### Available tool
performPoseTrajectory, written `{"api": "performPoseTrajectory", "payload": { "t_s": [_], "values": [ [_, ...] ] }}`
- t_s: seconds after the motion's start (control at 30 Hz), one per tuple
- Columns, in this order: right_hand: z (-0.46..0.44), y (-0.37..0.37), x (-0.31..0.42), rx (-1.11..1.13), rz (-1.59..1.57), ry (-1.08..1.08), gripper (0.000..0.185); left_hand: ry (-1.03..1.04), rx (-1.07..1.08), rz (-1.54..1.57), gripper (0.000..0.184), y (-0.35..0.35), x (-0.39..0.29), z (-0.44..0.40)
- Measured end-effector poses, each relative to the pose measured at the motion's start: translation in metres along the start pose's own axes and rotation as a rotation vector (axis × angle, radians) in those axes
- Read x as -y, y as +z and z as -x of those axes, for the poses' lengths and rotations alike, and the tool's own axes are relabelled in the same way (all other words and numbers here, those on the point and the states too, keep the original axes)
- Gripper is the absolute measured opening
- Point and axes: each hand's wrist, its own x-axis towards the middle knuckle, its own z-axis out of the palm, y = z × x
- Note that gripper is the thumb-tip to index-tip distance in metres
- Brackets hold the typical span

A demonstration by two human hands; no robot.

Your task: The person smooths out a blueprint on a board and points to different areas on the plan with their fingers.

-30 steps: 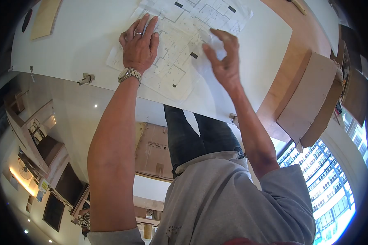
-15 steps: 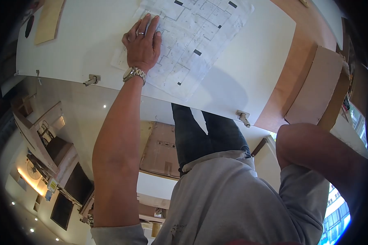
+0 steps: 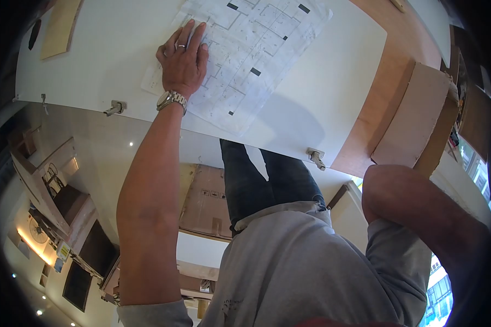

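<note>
My left hand (image 3: pixel 183 61) lies palm down on the left part of a printed floor plan (image 3: pixel 275 41), its fingers stretched out and slightly apart. A ring is on one finger, and a metal watch (image 3: pixel 172 101) is round the wrist. Creased and thin, the plan rests on a white panel (image 3: pixel 333 82). My right arm (image 3: pixel 414 199) is bent sharply at the right side, and its hand is outside the picture.
Metal hinges (image 3: pixel 115 108) (image 3: pixel 316 158) stick out along the panel's near edge. A wood strip (image 3: pixel 61 30) lies at the far left. On the brown board (image 3: pixel 360 131) at the right stands a cardboard box (image 3: pixel 401 111). Below is another carton (image 3: pixel 204 199).
The whole view has shifted a little, so everything appears slightly further left. My left hand stays at the same place on the floor plan.
</note>
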Motion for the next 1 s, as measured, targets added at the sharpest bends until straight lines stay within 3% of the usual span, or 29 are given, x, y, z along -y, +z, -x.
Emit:
{"api": "performPoseTrajectory", "payload": {
  "t_s": [1.0],
  "values": [
    [-0.013,0.001,0.01,0.026,0.038,0.03,0.033,-0.005,-0.015,0.033,0.051,0.003,-0.001,0.005]
  ]
}}
